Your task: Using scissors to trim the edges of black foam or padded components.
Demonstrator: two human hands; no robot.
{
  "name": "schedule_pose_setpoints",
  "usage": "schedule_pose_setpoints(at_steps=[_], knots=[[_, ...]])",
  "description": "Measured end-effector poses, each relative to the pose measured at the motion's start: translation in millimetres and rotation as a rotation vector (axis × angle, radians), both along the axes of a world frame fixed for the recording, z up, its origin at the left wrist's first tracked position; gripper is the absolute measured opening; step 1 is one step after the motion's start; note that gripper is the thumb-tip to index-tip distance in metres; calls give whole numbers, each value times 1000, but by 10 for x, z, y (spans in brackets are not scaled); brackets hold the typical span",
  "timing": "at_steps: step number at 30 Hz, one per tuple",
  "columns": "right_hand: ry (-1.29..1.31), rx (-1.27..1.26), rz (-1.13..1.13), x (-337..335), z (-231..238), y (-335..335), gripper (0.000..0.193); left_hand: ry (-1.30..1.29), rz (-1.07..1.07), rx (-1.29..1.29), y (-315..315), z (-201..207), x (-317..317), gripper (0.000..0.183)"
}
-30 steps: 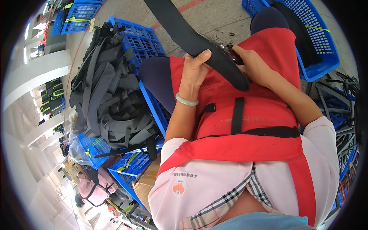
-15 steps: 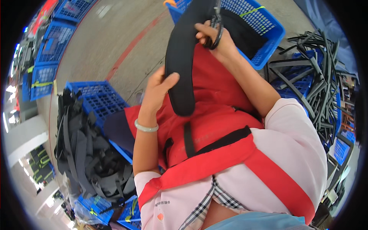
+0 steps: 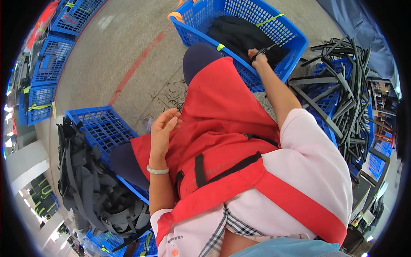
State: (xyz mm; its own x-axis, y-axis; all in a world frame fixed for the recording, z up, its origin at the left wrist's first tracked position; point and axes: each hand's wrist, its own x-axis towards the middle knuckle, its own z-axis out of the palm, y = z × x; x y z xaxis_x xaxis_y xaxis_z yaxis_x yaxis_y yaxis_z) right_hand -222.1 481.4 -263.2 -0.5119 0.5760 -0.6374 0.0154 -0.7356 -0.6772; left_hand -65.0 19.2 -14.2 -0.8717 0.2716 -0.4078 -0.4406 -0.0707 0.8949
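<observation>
My right hand [image 3: 258,58] is closed round the dark handles of a pair of scissors [image 3: 266,50], their blades pointing away to the right. It hangs over the near side of a blue plastic crate [image 3: 242,72]. Inside that crate lie black padded strips [image 3: 239,36], heaped so that single pieces are hard to tell apart. Above the red apron [image 3: 222,107] on my lap, my left hand [image 3: 162,130] holds nothing. Its fingers are loosely bent, with the thumb apart from them.
On the left, dark grey straps [image 3: 94,180] pile over a blue crate [image 3: 102,124]. Grey-black strips [image 3: 349,94] stack on a crate at the right. More blue crates [image 3: 49,60] line the far left. Black scraps [image 3: 171,96] litter the floor before me.
The curved black padded strip has left both hands and no longer hangs before me. My right hand has moved down over the crate with the scissors; my left hand has dropped nearer my lap.
</observation>
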Motion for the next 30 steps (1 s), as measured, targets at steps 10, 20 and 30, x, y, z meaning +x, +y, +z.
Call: schedule_pose_setpoints(at_steps=[10,20,30], knots=[[52,336,487,432,1168,-226,15,120,82,-201,-389,209,205,24],[287,1131,1196,206,2938,-1798,28,357,587,-488,-1498,783,725,19],[426,1901,1356,356,2745,-2517,37,657,928,-1373,-2827,1256,1379,15]])
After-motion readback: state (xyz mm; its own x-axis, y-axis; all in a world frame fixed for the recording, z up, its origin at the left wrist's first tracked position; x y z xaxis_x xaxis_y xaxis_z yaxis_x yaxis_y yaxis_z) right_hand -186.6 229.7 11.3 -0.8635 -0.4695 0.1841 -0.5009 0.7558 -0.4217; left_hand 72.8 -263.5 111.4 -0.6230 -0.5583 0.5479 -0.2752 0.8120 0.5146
